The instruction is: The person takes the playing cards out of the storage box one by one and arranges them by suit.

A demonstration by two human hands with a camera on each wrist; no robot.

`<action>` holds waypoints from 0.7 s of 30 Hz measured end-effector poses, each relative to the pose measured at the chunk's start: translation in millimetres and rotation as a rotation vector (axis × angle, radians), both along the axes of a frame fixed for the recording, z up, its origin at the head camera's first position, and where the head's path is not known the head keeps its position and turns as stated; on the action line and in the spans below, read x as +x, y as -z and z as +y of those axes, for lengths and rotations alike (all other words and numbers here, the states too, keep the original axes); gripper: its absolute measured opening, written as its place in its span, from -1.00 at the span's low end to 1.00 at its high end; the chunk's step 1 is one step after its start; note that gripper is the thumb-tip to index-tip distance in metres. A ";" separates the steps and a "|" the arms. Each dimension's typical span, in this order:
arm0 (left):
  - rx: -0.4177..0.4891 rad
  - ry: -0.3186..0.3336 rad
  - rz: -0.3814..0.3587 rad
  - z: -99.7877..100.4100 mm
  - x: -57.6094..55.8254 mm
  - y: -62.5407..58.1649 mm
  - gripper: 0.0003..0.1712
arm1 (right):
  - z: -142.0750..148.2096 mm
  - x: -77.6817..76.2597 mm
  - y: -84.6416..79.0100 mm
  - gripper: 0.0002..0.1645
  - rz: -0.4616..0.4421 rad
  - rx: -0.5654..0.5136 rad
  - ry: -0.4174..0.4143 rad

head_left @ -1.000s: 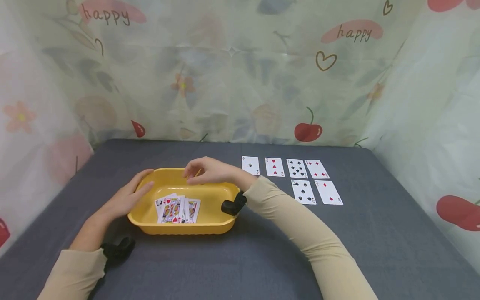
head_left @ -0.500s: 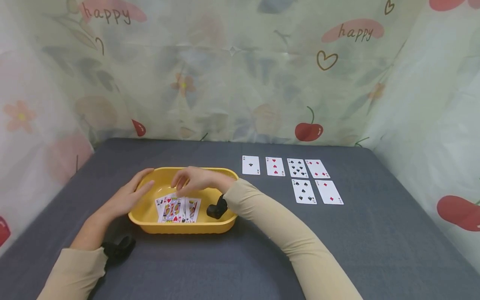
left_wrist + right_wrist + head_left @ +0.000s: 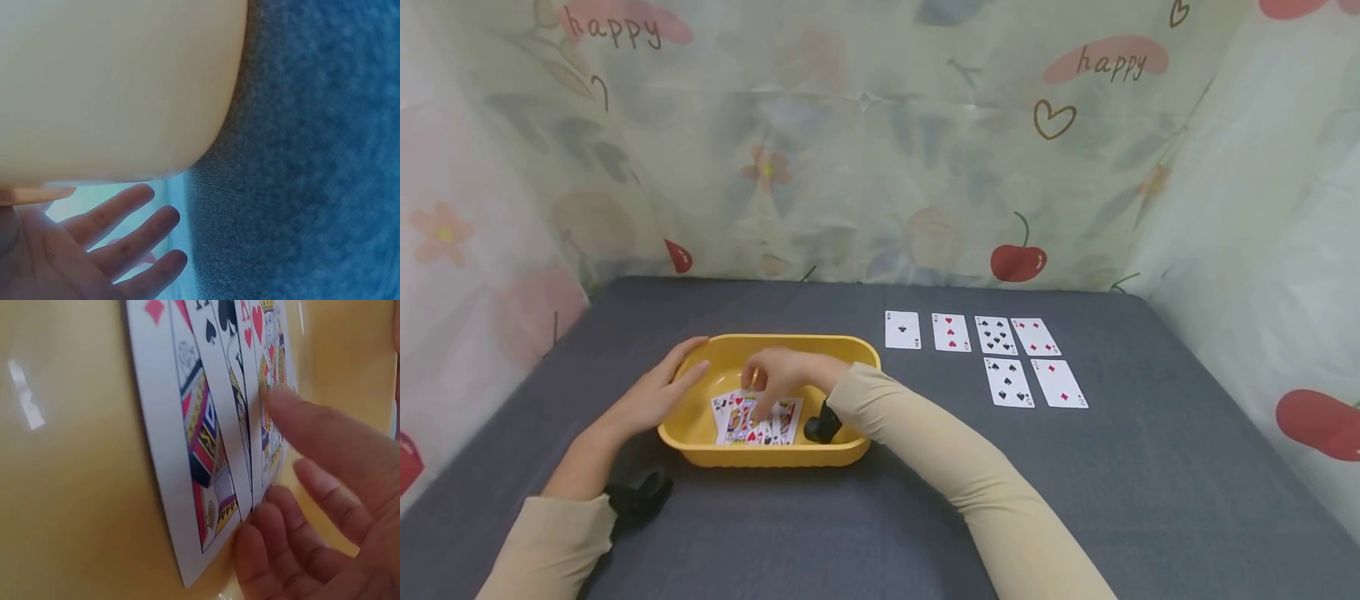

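Several face-up playing cards (image 3: 787,417) lie overlapping in a yellow plastic tray (image 3: 838,457); a king of hearts (image 3: 272,365) is among them. My right hand (image 3: 790,371) reaches into the tray, its thumb touching the king of hearts. In the right wrist view its other fingers (image 3: 275,519) are bent near the cards' edge, and no card is lifted. At the tray's left end rests my left hand (image 3: 655,392), thumb over the rim. Seen from the left wrist, its fingers (image 3: 137,240) stretch out fairly straight and spread along the outside.
Right of the tray, several cards lie face up on the dark tablecloth (image 3: 1150,467): an ace of clubs (image 3: 902,330), three of hearts (image 3: 951,332), seven of spades (image 3: 996,335), four of diamonds (image 3: 1036,337), five of spades (image 3: 1009,382) and two of diamonds (image 3: 1059,383). Patterned curtains surround the table.
My right hand has moved left and down from above the tray's far side onto the cards inside. The left hand and the cards on the table have stayed in place.
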State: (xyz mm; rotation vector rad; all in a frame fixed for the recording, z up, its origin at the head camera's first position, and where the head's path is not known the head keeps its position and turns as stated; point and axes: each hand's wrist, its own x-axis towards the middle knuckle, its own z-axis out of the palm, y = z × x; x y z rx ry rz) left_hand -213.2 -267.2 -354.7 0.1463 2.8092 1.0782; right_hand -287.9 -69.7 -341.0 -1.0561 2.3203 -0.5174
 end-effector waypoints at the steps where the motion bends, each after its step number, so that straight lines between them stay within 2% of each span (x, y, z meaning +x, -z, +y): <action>1: 0.001 0.001 0.003 -0.2 -0.3 0.2 -0.21 | -0.2 0.5 0.1 -0.52 0.006 0.012 0.002; 7: -0.001 0.006 0.009 0.1 -1.0 0.2 -0.22 | 0.0 3.1 0.2 -0.52 0.017 0.053 0.023; 12: -0.004 0.002 -0.001 0.1 -1.3 0.8 -0.22 | 0.4 2.2 0.2 -0.53 0.021 0.021 0.024; 21: -0.013 0.002 -0.010 0.1 -1.3 0.5 -0.21 | 6.1 -2.2 -11.1 -0.64 -0.138 -0.126 -0.002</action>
